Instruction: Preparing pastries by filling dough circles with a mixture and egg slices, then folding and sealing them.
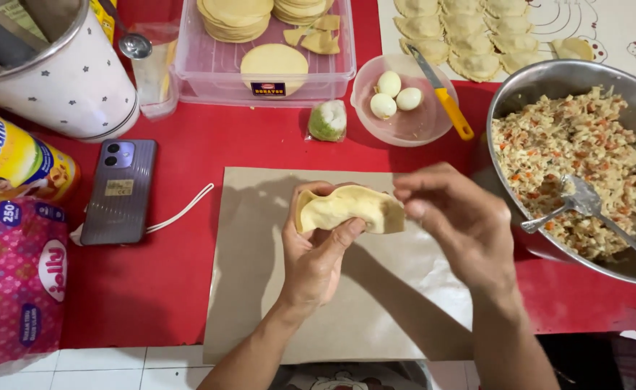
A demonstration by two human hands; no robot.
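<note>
Left hand (318,253) cups the folded pastry (350,209) while right hand (455,217) pinches its edge; uneven pinching could split the seam.

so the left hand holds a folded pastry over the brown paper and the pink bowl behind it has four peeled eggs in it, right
Not quite: the head view shows three peeled eggs in the pink bowl, not four. The rest stands: the left hand holds the folded pastry over the brown paper.
</note>
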